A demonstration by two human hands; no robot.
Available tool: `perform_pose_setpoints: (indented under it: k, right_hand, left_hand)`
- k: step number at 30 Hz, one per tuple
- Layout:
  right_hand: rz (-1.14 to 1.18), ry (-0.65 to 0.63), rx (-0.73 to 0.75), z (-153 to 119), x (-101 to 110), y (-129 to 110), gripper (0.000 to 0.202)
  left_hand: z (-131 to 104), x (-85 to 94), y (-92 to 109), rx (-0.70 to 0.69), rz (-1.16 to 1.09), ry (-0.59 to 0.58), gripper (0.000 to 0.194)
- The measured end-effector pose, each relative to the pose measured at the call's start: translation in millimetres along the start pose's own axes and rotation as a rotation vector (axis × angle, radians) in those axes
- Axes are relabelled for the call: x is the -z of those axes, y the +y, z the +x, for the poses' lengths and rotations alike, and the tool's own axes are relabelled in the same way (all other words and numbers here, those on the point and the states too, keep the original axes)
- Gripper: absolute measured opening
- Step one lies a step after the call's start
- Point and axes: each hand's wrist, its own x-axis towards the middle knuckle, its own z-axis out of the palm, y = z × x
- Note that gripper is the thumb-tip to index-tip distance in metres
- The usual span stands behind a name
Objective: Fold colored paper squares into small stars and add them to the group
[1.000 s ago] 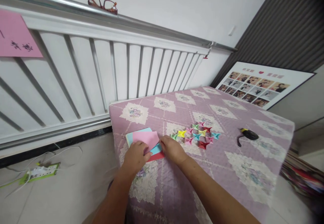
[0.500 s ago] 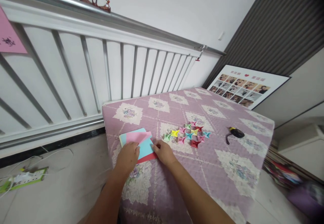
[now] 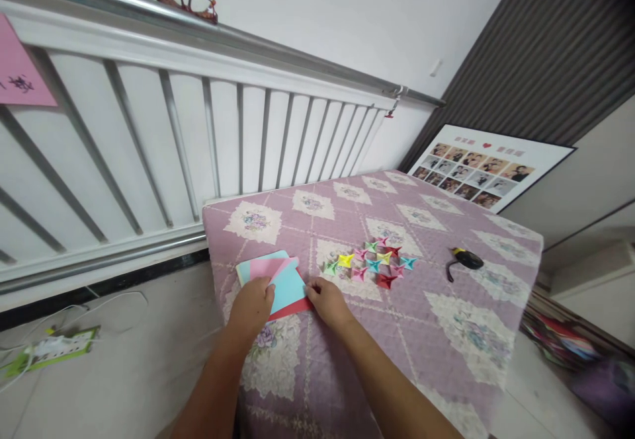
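A stack of coloured paper lies near the left end of the covered table. My left hand (image 3: 252, 308) grips its near left side, thumb on top, at a pink sheet (image 3: 262, 268) whose right edge curls up. Beneath the pink is a light blue sheet (image 3: 288, 290), with a red sheet (image 3: 294, 307) showing below it at the near edge. My right hand (image 3: 328, 301) pinches the right corner of the blue sheet between thumb and fingers. Several small folded paper stars (image 3: 373, 265) in pink, green, yellow, blue and red sit to the right of that hand.
A black and yellow tool (image 3: 467, 258) with a strap lies farther right on the floral tablecloth (image 3: 357, 353). Behind the table runs a white radiator (image 3: 223, 135), with glasses (image 3: 187, 2) on its pipe. A power strip (image 3: 54, 350) lies on the floor at left.
My right hand has shifted slightly right, and the blue sheet's corner has come out a little with it. My left hand stays on the stack. The view has shifted slightly.
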Motion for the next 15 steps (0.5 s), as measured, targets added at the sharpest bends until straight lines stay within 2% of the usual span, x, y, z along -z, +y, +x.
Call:
perform_pose_setpoints:
  k: [7, 12, 15]
  right_hand:
    - [0.068, -0.003, 0.003, 2, 3, -9, 0.016]
    - [0.128, -0.009, -0.032, 9, 1, -17, 0.008]
    - [0.166, -0.017, -0.067, 15, -1, -20, 0.011]
  left_hand:
    - [1, 2.7, 2, -0.004, -0.008, -0.003, 0.02]
    - [0, 4.4, 2, -0.057, -0.041, -0.007, 0.019]
    - [-1, 4.2, 2, -0.09, -0.066, -0.011, 0.015]
